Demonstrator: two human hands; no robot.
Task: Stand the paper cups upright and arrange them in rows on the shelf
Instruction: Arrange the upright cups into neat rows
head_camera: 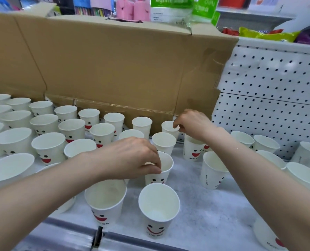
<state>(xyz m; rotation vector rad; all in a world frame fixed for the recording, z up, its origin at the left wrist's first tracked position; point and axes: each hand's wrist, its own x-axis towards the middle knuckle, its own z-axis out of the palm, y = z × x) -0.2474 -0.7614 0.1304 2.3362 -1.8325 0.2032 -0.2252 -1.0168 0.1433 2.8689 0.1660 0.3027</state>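
Several white paper cups with smiley faces stand upright on the white shelf (196,200), packed in rows on the left and looser on the right. My left hand (130,156) pinches the rim of a cup (166,167) in the middle of the shelf. My right hand (192,124) pinches the rim of a cup (167,127) in the back row, next to the cardboard. Two more cups (105,201) (158,207) stand near the front edge.
A flattened cardboard box (114,66) leans upright behind the cups. A white pegboard panel (273,105) forms the back wall on the right. Packaged goods (170,9) sit on the shelf above. The shelf's front rail (132,240) runs along the bottom.
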